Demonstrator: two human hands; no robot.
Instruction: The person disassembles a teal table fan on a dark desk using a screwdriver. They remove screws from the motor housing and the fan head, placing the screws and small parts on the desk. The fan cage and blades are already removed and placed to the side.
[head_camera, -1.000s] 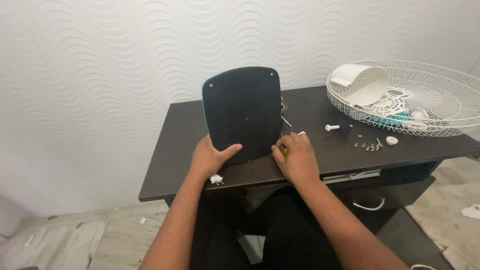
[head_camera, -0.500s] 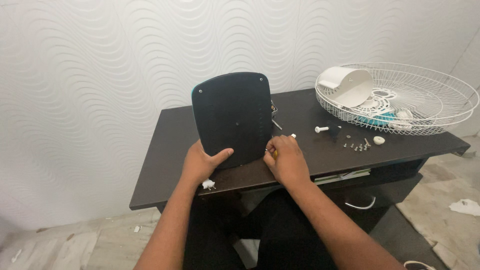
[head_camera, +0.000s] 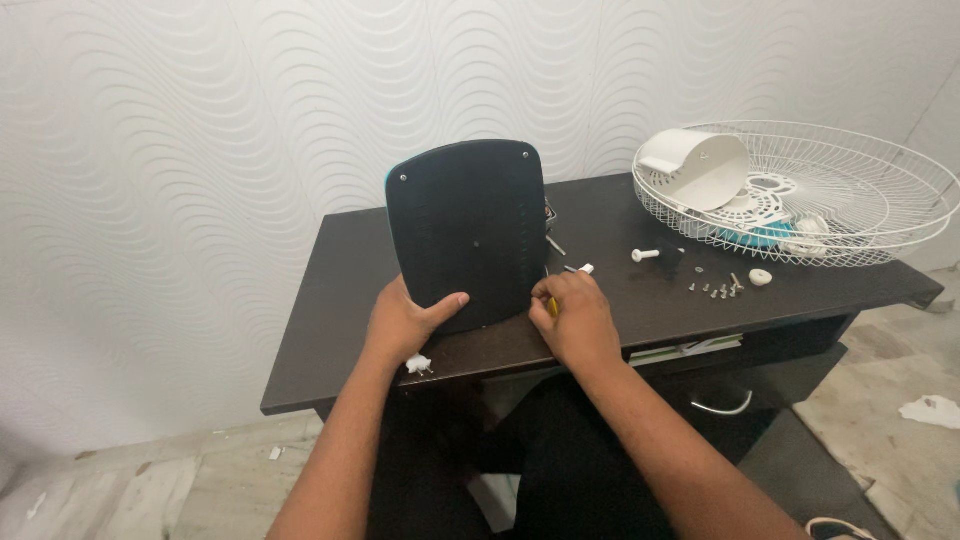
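Person is at the dark worktop with the black base plate of a fan stood up on its lower edge, flat underside facing them, a teal rim just showing on its left side. It sits mid-worktop, close to the front edge.

Left hand is closed on the plate's lower left corner, thumb across the face, steadying it upright. Right hand is curled at the lower right edge, pinching what looks like a yellow-handled screwdriver; only a sliver of handle shows, tip hidden behind the fingers.

My read: working a fastener at the plate's bottom right edge. Can't tell if the tip is seated. Whatever move follows calls for the plate held square and the tool kept in line with the fastener.

Around them: white plug piece on the worktop just below the left hand. Loose screws, a white bolt and a white round cap lie to the right. White wire fan guard at the far right, white motor cover lying in it.

Versus half a second back: hands in the same grips, plate in the same place, nothing on the worktop shifted. Only the view has nudged slightly.
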